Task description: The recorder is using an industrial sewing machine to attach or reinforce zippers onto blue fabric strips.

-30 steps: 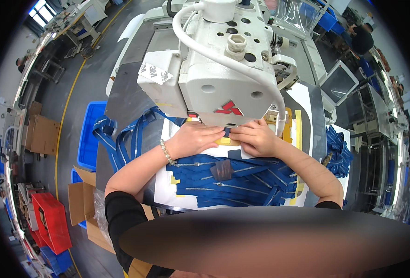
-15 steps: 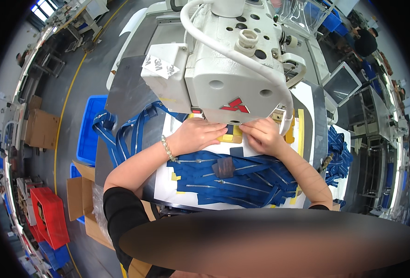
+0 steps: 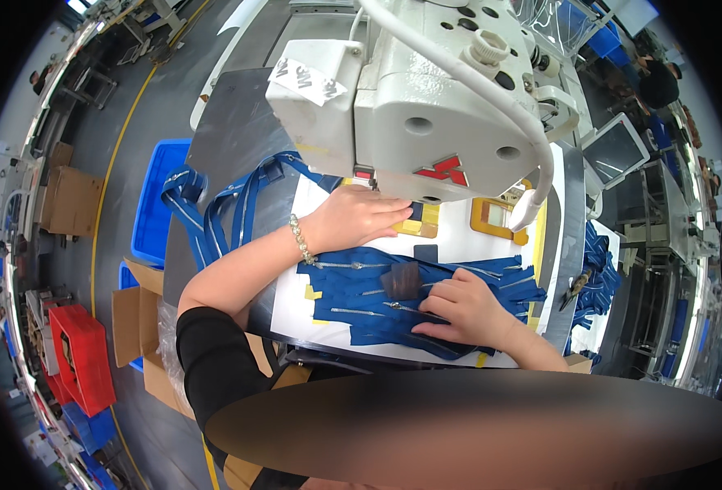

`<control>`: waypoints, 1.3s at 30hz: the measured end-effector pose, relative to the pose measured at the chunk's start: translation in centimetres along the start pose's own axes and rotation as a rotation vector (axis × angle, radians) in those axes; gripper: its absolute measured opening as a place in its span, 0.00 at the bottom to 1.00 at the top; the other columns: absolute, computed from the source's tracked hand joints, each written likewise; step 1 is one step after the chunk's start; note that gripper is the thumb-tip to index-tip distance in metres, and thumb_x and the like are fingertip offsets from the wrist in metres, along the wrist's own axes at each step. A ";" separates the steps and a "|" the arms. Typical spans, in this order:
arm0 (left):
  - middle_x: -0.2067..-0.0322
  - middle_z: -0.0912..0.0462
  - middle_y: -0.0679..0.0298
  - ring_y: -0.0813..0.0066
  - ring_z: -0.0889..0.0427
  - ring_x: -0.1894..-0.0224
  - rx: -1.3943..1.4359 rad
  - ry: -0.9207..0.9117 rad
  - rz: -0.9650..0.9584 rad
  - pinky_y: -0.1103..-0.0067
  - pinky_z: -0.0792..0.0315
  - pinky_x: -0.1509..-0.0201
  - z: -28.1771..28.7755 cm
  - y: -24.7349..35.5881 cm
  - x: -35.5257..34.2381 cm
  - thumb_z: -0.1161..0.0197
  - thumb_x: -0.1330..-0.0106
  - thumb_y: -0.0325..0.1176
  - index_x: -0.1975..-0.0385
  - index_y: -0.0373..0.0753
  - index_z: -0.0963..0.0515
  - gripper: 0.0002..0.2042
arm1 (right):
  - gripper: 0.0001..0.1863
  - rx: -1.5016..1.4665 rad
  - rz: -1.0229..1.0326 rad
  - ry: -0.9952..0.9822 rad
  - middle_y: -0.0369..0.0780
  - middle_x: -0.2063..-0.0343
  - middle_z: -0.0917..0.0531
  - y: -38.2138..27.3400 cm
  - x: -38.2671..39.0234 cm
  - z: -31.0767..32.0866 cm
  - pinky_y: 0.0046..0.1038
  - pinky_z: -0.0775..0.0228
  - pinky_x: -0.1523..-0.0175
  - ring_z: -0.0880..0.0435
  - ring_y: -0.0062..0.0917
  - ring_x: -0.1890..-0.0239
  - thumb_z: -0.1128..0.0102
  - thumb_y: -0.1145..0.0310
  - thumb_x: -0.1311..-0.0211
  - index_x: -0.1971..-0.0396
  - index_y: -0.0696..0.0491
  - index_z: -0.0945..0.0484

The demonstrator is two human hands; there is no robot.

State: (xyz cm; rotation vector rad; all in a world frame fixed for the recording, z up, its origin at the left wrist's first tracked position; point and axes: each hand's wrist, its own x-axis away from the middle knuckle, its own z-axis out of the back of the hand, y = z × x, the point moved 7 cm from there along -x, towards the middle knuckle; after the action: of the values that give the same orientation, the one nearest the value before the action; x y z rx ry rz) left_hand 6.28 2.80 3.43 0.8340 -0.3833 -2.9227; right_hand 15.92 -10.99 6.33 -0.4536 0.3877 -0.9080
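Note:
My left hand (image 3: pixel 359 219) lies flat with fingers stretched out under the head of a white sewing machine (image 3: pixel 418 98). Its fingertips rest at a yellow plate (image 3: pixel 428 220), beside a small dark piece (image 3: pixel 416 211). My right hand (image 3: pixel 469 310) is over a pile of blue zippers (image 3: pixel 349 286), fingers bent and apart, touching the pile's right half. No zipper is visibly gripped in it. On the pile sits a brownish square piece (image 3: pixel 402 280); a dark blue square (image 3: pixel 426 252) lies just above the pile. A blue zipper strip (image 3: pixel 242 204) trails left from under the machine.
A yellow frame (image 3: pixel 485 216) sits right of the yellow plate on the white sheet (image 3: pixel 291 314). More blue zippers (image 3: pixel 598 269) lie far right, with scissors (image 3: pixel 574 287) beside them. Blue bin (image 3: pixel 158 204), cardboard box (image 3: pixel 136 327) and red crate (image 3: pixel 83 359) stand left; a screen (image 3: pixel 616 153) stands right.
My right hand has left the plate under the machine head and come down toward me onto the zipper pile. My left hand stays at the plate. The whole view has shifted slightly.

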 end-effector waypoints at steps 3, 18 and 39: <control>0.56 0.17 0.66 0.71 0.17 0.61 -0.007 -0.010 0.006 0.76 0.23 0.57 -0.1 0.1 -0.1 0.32 0.47 0.40 0.56 0.41 0.19 0.19 | 0.14 0.050 -0.056 0.012 0.36 0.73 0.25 -0.2 0.4 -1.0 0.26 0.38 0.65 0.24 0.26 0.70 0.30 0.62 0.52 0.70 0.50 0.25; 0.56 0.17 0.65 0.70 0.17 0.56 -0.002 -0.014 -0.022 0.75 0.23 0.54 -0.1 0.2 -0.1 0.33 0.45 0.41 0.57 0.41 0.19 0.17 | 0.09 -0.512 -0.397 -0.048 0.43 0.66 0.22 0.6 0.6 -0.3 0.34 0.29 0.62 0.22 0.37 0.66 0.44 0.78 0.50 0.67 0.57 0.29; 0.53 0.18 0.64 0.70 0.17 0.59 0.000 -0.055 0.010 0.77 0.23 0.55 -0.2 0.0 0.1 0.34 0.44 0.41 0.54 0.41 0.20 0.19 | 0.26 0.080 -0.305 0.320 0.36 0.73 0.28 10.1 1.3 4.2 0.23 0.34 0.65 0.26 0.26 0.72 0.43 0.85 0.52 0.53 0.43 0.18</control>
State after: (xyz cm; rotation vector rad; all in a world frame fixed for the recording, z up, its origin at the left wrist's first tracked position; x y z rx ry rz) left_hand 6.30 2.71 3.20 0.7511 -0.3907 -2.9416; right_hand 25.42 -5.79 4.34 -0.2969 0.5810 -1.2945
